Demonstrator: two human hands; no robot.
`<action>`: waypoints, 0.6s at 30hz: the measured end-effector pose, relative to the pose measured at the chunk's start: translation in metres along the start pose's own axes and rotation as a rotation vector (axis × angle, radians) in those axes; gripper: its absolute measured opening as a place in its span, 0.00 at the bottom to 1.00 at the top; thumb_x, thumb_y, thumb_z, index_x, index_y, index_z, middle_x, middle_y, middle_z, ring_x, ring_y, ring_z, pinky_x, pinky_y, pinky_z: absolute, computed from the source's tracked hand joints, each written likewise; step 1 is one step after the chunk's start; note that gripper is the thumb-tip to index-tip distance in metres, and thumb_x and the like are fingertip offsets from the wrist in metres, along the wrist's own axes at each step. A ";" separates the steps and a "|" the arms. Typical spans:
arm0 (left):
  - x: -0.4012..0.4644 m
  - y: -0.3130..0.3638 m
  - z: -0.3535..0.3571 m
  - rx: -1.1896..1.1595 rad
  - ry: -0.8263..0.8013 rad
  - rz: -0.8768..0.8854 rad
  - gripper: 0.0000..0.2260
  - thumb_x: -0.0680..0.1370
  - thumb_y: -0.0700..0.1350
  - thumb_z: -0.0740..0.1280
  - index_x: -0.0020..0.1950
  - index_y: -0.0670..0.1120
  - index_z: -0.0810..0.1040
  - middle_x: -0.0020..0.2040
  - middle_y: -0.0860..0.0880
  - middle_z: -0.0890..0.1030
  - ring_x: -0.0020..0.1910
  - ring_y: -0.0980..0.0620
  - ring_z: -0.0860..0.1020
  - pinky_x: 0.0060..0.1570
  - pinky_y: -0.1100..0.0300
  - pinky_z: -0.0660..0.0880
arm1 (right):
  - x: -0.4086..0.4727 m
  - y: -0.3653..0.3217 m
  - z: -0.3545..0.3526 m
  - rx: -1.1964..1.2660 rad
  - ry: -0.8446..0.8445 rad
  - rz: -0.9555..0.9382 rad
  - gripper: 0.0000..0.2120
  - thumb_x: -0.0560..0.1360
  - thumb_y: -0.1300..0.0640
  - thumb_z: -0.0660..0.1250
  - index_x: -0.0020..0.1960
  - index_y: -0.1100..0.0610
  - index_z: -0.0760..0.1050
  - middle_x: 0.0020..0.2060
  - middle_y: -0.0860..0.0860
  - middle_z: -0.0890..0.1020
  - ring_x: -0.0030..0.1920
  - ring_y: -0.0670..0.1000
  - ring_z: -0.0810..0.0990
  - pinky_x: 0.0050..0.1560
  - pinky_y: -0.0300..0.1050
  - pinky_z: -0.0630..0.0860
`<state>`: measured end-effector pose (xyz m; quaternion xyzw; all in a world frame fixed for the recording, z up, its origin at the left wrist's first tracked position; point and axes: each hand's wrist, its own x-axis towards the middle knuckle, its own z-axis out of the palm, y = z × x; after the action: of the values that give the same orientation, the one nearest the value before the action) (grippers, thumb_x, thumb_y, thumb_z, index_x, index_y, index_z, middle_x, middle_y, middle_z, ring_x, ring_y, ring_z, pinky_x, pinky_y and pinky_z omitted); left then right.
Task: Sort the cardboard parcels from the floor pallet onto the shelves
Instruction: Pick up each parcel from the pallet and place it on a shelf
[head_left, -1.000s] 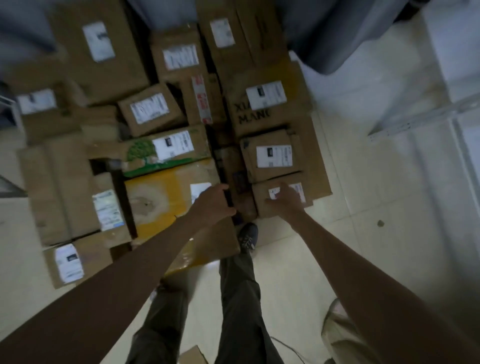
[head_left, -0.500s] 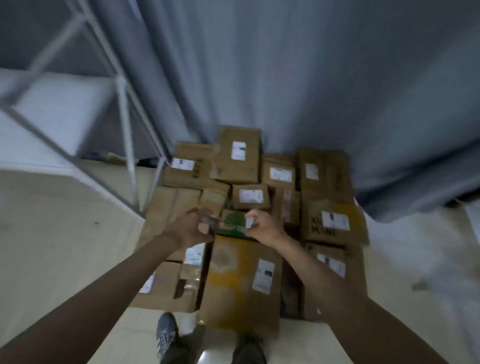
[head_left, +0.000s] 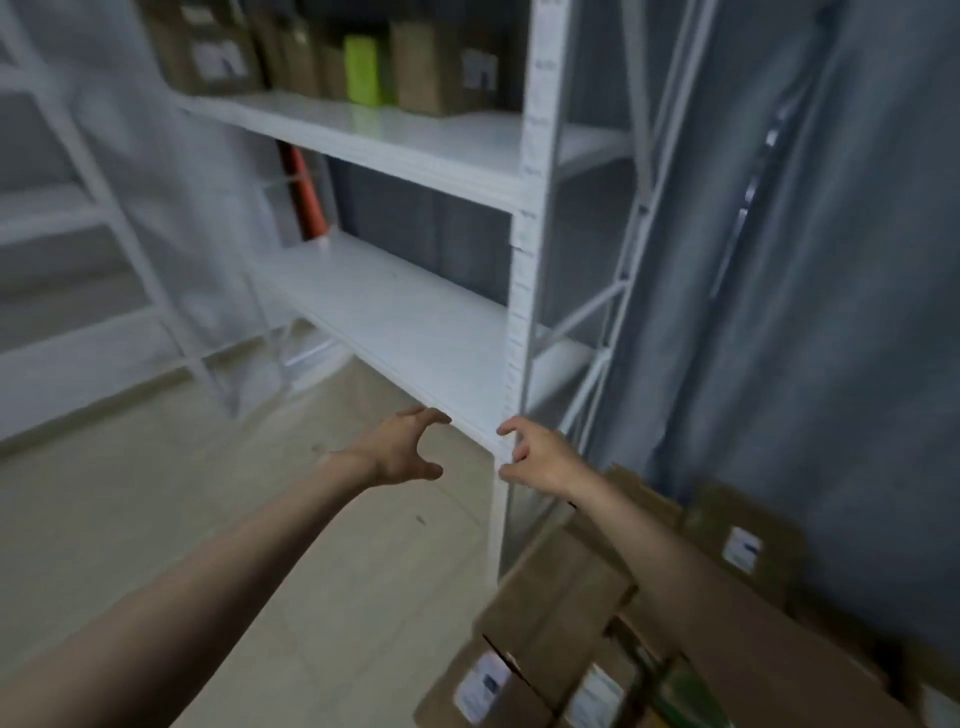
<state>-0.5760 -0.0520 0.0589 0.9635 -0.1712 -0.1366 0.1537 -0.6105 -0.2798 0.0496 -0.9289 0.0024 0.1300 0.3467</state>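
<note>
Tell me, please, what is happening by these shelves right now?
A person is sorting parcels from a floor pile onto a white rack. Both hands, left hand and right hand, are open and empty, raised near the front edge of the lower shelf. That shelf looks mostly bare; the upper shelf already holds several boxes.

No text, brand or number can be read anywhere in this blurred view. White shipping labels (head_left: 742, 550) show on the cardboard parcels (head_left: 561, 608) stacked at the lower right corner, each with dark print smeared beyond reading, and pale labels (head_left: 218, 58) on the brown boxes (head_left: 431, 67) along the back edge of the upper shelf (head_left: 415, 140) are equally illegible. The small marks running down the white upright post (head_left: 522, 291) of the rack cannot be made out either.
</note>
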 end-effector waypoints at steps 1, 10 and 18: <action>-0.005 -0.024 -0.018 0.000 0.023 -0.021 0.33 0.74 0.51 0.75 0.77 0.54 0.65 0.75 0.50 0.67 0.70 0.47 0.71 0.64 0.56 0.70 | 0.012 -0.025 0.006 -0.008 0.000 -0.025 0.25 0.72 0.56 0.73 0.68 0.48 0.72 0.51 0.51 0.78 0.51 0.53 0.78 0.54 0.46 0.77; -0.036 -0.169 -0.158 0.007 0.204 -0.118 0.33 0.73 0.52 0.76 0.76 0.56 0.66 0.70 0.49 0.73 0.63 0.50 0.75 0.60 0.54 0.74 | 0.099 -0.199 0.020 -0.095 -0.003 -0.175 0.27 0.73 0.53 0.70 0.69 0.43 0.68 0.60 0.51 0.74 0.57 0.54 0.77 0.63 0.54 0.75; 0.011 -0.227 -0.230 -0.023 0.313 -0.066 0.32 0.73 0.52 0.75 0.75 0.55 0.68 0.67 0.48 0.75 0.57 0.52 0.74 0.63 0.51 0.75 | 0.173 -0.279 0.003 -0.146 0.095 -0.275 0.26 0.74 0.53 0.70 0.70 0.44 0.68 0.58 0.51 0.75 0.55 0.54 0.78 0.59 0.53 0.78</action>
<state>-0.4280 0.2045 0.1892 0.9764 -0.1119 0.0082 0.1847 -0.4181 -0.0512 0.1844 -0.9483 -0.1181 0.0371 0.2923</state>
